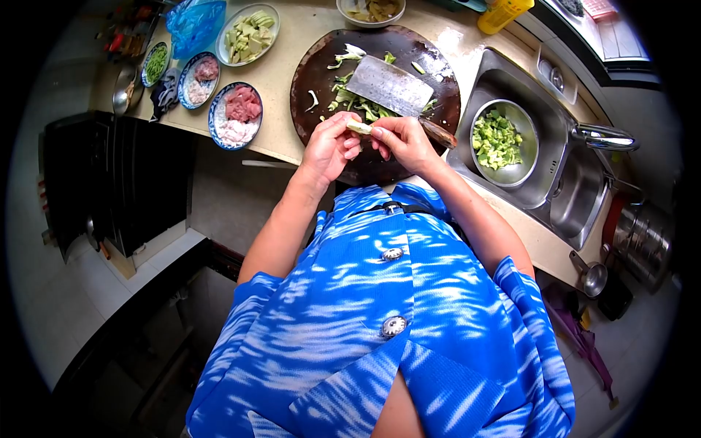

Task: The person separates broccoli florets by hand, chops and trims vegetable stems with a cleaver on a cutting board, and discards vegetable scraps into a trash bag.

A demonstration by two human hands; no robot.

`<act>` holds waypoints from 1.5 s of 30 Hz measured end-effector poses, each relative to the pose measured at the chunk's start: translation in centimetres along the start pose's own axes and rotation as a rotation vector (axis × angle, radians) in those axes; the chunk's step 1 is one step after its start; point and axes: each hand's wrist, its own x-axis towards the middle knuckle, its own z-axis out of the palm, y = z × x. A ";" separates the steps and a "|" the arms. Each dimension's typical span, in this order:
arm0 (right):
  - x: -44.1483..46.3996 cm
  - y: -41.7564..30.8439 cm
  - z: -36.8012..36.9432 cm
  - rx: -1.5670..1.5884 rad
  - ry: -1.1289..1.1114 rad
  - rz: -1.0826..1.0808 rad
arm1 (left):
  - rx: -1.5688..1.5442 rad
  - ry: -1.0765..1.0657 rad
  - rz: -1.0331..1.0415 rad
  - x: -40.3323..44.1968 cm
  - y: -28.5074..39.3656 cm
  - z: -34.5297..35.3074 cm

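Observation:
Between the fingertips of both hands is a small pale-green vegetable piece (pixel 358 127), held over the near part of a round dark chopping board (pixel 310 77). My left hand (pixel 331 148) pinches its left end with curled fingers. At the other end, my right hand (pixel 403 141) grips it between thumb and forefinger. Just beyond the hands a cleaver (pixel 391 85) lies flat on the board, its wooden handle (pixel 439 133) pointing to the near right beside my right hand. Leafy green scraps (pixel 371 110) are scattered under and around the blade.
Left on the counter stand bowls of raw meat (pixel 242 104), another meat bowl (pixel 205 71), chopped greens (pixel 155 64) and a plate of pale-green pieces (pixel 250 37). A blue plastic bag (pixel 196 25) lies behind. In the right-hand sink (pixel 478 87) sits a metal bowl of cut greens (pixel 498 140), near the faucet (pixel 604 136).

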 end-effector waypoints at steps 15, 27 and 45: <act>-0.3 1.3 -0.6 -0.702 0.312 -0.250 | 0.367 0.219 0.143 1.2 -1.4 -1.2; 1.0 4.2 -4.5 -1.284 0.317 0.002 | 0.884 0.683 0.260 3.1 -3.0 -3.5; -0.3 0.3 -4.7 -1.196 0.539 0.035 | 1.513 0.301 0.632 0.1 -1.0 -4.7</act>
